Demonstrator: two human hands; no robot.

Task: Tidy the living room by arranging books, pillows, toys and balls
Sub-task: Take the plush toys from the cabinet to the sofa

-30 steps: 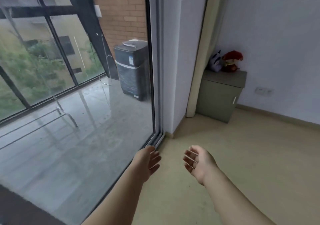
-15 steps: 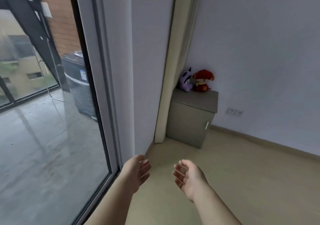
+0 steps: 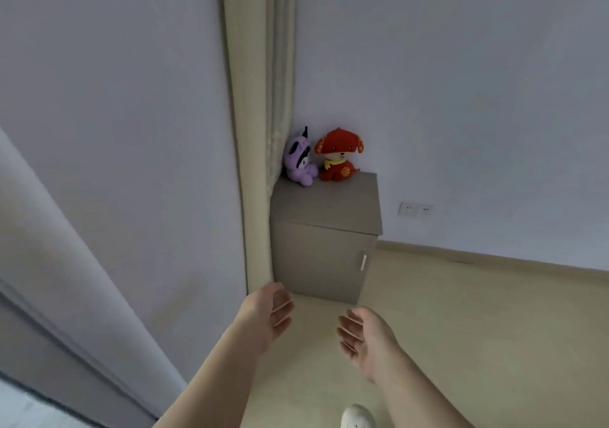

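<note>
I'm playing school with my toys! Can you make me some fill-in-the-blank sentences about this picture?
1. The purple plush toy sits next to a plush toy with a ____ hat.
2. Both toys sit on top of the grey ____.
3. The left hand and the right hand are holding ____.
4. The curtain hangs just to the ____ of the cabinet.

Missing words: red; cabinet; nothing; left
</note>
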